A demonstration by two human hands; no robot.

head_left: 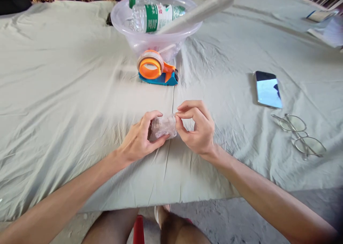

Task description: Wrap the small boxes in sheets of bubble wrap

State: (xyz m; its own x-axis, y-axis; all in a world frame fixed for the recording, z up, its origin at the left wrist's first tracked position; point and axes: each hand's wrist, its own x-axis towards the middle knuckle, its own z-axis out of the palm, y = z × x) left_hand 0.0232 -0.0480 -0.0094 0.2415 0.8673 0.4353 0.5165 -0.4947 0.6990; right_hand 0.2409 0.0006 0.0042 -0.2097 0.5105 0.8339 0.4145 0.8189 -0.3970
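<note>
A small bundle wrapped in clear plastic [164, 126] rests on the cloth in front of me. My left hand [143, 133] grips its left side, thumb along the near edge and fingers over the far one. At the bundle's right end, thumb and index finger of my right hand [197, 126] are pinched together on what looks like an edge of the plastic. What lies inside the wrapping cannot be made out. Beyond the hands stands an orange and blue tape dispenser [158, 68] with a roll of clear tape on it.
Behind the dispenser, a translucent plastic basin [155, 40] holds a green-capped water bottle [152, 16] and a long pale roll [200, 9] jutting out rightward. A phone [268, 89] and eyeglasses [297, 135] lie to the right on the grey-green tablecloth [66, 76].
</note>
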